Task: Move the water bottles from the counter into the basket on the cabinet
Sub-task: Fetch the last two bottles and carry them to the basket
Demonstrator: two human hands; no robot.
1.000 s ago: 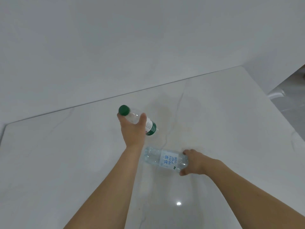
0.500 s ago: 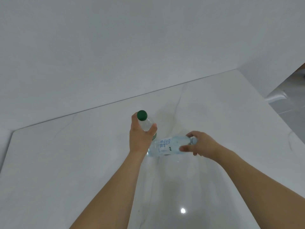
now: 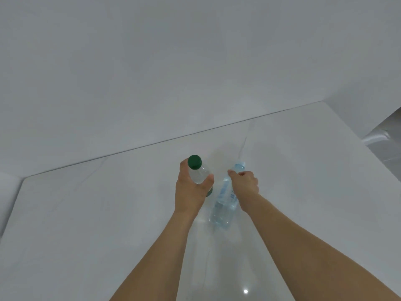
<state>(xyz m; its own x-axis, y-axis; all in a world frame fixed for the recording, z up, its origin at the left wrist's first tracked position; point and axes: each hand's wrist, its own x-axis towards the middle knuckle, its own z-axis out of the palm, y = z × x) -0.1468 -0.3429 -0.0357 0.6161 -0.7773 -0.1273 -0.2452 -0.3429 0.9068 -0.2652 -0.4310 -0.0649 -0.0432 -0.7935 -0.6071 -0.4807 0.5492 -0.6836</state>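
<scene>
1. Head view, change: bottles are both off the counter now. A second ago the blue-label bottle lay flat under the right hand; now that hand grips it near the neck, swung nearly upright. The left hand keeps its fingers wrapped round the green-capped bottle, now raised closer and tilted toward the camera.
2. Meaning: pickup looks complete; I judge the carry to the basket comes next.
3. Hidden: basket and cabinet are out of frame. The green-capped bottle's lower body sits behind the left hand, and the blue label's print is blurred.
</scene>
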